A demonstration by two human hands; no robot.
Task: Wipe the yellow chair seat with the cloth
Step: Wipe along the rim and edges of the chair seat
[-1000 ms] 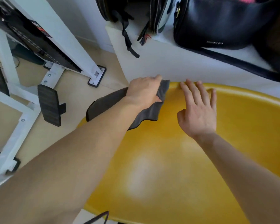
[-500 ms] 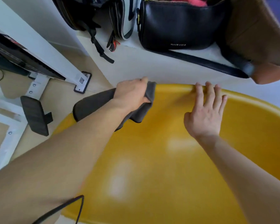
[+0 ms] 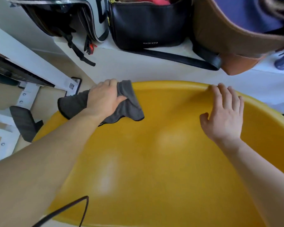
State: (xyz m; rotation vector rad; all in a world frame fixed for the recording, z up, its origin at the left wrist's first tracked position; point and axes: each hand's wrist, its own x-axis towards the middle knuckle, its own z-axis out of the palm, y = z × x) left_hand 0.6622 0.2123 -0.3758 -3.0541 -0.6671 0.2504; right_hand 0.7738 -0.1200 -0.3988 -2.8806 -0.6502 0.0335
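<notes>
The yellow chair seat (image 3: pixel 162 161) fills the lower middle of the head view, glossy with pale reflections. A grey cloth (image 3: pixel 129 105) lies bunched over its far left rim, one end hanging off the edge to the left. My left hand (image 3: pixel 103 99) grips the cloth at that rim, thumb tucked into its folds. My right hand (image 3: pixel 225 115) rests flat on the seat near the far rim, fingers straight and reaching the edge, holding nothing.
A white ledge (image 3: pixel 138 66) behind the seat carries a black handbag (image 3: pixel 147 25), a dark backpack (image 3: pixel 64 17) and a brown bag (image 3: pixel 236 35). A white metal frame (image 3: pixel 31 66) with a black pedal (image 3: pixel 25 122) stands on the floor at left. A thin black cable (image 3: pixel 72 208) crosses the bottom.
My right hand has slid right along the far rim, away from the left hand. The left hand has stayed at the far left rim, and the cloth is more bunched under it.
</notes>
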